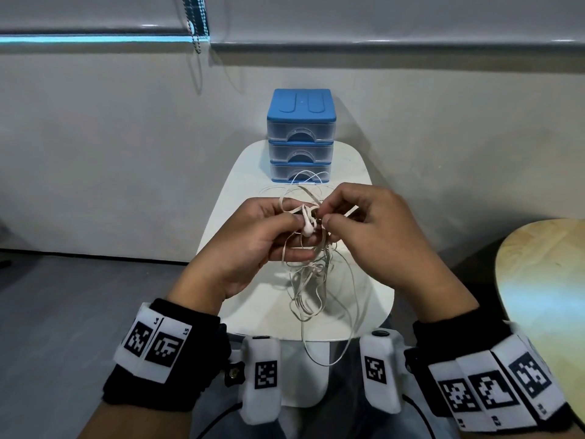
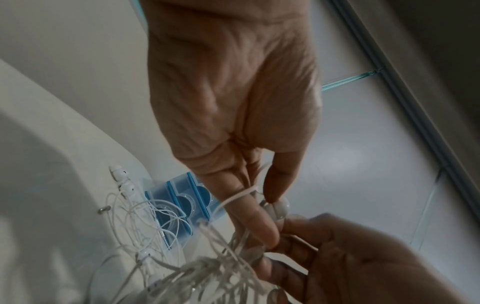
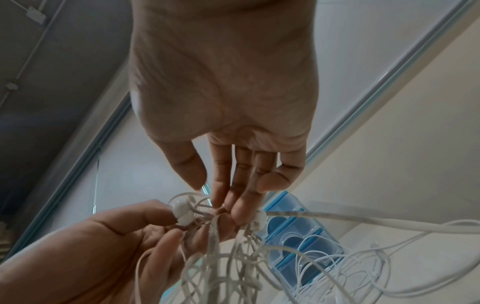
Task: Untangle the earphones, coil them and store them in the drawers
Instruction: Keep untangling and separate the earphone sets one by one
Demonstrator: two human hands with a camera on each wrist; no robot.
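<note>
Both hands [image 1: 253,239] [image 1: 373,229] pinch tangled earphones [image 1: 308,228]; wrist views reveal (blurrily) more earbuds [image 2: 120,179].

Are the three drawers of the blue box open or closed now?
Closed: all three drawers sit flush in the blue box, none pulled out.

A white table [image 1: 354,166] stood at centre frame against a pale wall [image 1: 95,137]. A round wooden tabletop [image 1: 544,280] filled the right edge. A beaded blind cord [image 1: 198,23] hung at upper left, above grey floor [image 1: 63,296].
</note>
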